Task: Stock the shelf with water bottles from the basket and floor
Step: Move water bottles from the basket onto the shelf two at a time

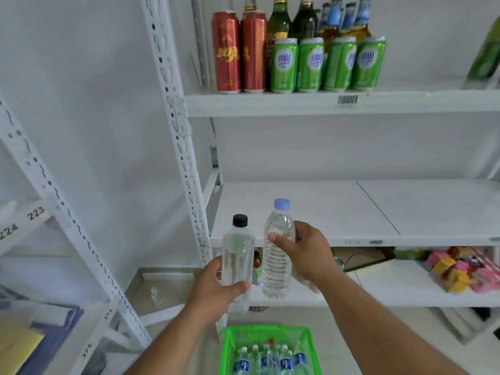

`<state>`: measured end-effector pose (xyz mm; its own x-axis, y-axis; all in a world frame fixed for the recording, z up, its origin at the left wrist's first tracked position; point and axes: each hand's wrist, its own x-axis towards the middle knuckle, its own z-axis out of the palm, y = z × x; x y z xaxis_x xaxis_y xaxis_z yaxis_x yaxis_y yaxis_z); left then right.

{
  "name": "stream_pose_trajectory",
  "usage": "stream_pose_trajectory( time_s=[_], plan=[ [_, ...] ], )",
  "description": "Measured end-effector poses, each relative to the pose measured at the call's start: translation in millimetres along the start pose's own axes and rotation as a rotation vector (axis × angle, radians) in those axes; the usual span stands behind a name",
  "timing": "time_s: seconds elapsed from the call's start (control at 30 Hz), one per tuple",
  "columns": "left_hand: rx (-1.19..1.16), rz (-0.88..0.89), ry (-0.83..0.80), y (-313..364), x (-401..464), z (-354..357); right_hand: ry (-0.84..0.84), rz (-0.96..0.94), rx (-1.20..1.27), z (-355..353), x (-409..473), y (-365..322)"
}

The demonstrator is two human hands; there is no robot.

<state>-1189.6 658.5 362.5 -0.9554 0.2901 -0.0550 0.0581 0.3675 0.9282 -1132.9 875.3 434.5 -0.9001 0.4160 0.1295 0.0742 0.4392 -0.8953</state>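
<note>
My left hand (216, 288) grips a clear water bottle with a black cap (237, 255), held upright in front of the white middle shelf (351, 212). My right hand (305, 253) holds a ribbed clear bottle with a pale blue cap (278, 239) beside it, also upright, just before the shelf's front edge. Below my arms a green basket (232, 336) stands on the floor with several blue-labelled water bottles (273, 358) inside. The middle shelf board carries nothing.
The top shelf (270, 104) carries red cans (238, 52), green cans (324, 63) and glass bottles behind. A white perforated upright (186, 163) stands left of the shelf. Colourful snack packs (460, 269) lie on the lower shelf at right. Another rack stands far left.
</note>
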Motion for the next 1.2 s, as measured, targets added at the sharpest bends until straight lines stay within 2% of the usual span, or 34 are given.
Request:
stream_pose_trajectory(
  time_s=[0.17,0.6,0.93,1.2],
  plan=[
    [0.009,0.032,0.003,23,14,21,-0.014,-0.019,0.038,-20,21,4],
    [-0.045,-0.037,0.111,47,79,67,-0.093,-0.038,0.045,-52,122,26],
    [-0.046,-0.074,0.143,42,148,56,-0.096,-0.021,0.008,-22,191,27],
    [-0.023,-0.075,0.098,21,224,35,-0.053,0.022,-0.036,18,238,22]
  ],
)
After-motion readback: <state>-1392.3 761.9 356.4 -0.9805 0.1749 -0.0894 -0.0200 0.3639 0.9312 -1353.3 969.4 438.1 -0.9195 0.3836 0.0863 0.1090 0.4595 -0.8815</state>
